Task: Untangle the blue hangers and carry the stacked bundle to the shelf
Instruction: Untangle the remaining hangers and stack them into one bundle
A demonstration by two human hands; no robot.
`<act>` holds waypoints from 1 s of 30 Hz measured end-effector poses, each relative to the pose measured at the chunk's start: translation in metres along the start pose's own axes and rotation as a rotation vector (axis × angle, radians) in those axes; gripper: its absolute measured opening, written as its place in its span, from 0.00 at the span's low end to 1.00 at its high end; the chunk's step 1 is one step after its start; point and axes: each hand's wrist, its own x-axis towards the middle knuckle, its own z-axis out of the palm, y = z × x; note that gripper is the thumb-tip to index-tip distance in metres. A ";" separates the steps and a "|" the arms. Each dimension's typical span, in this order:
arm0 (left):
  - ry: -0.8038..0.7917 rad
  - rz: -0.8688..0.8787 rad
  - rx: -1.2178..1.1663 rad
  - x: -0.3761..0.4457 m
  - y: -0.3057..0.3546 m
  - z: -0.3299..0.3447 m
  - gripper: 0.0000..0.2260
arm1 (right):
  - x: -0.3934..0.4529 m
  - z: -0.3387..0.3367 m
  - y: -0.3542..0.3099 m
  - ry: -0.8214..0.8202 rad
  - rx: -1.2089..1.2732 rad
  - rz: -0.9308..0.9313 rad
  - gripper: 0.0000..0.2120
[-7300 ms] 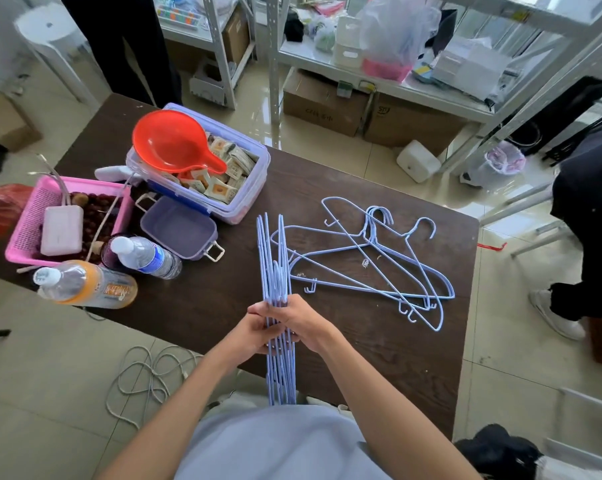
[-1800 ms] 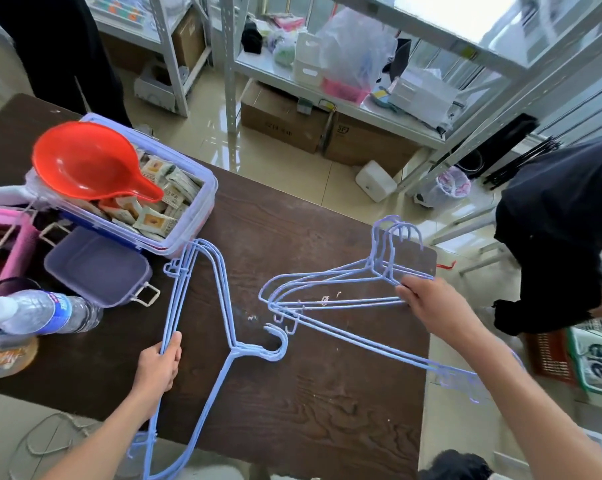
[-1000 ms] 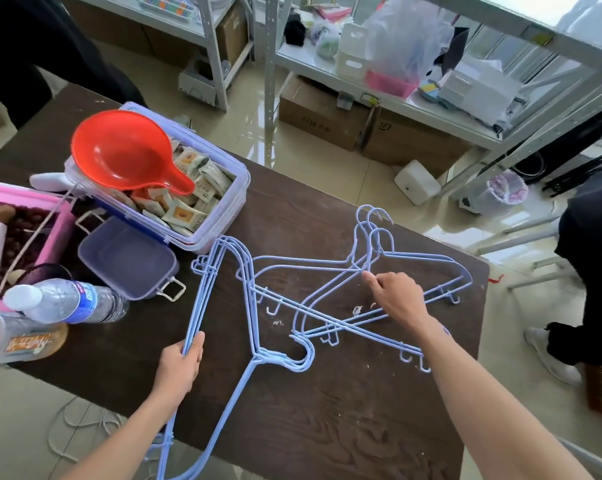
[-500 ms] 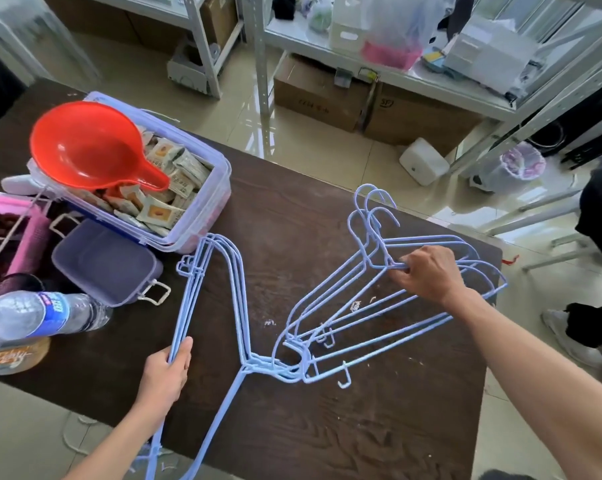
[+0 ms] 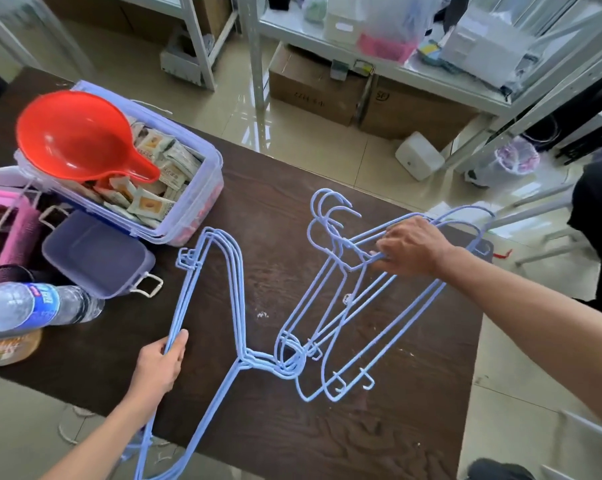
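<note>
L grip point(image 5: 161, 362) curled round stacked hangers point(image 5: 220, 271); R grip point(image 5: 410, 247) clamped on tangled hangers point(image 5: 330, 317).

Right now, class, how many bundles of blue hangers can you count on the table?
2. The left bundle is held by the left hand near the clear box; the right bundle is held by the right hand. Their ends overlap, perhaps hooked together.

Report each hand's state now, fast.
Left hand: closed around the left hanger bundle.
Right hand: closed around the right hanger bundle.
</note>
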 end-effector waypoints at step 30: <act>-0.266 -0.056 0.078 -0.005 0.010 -0.013 0.23 | -0.011 -0.011 -0.043 -0.218 -0.051 0.341 0.13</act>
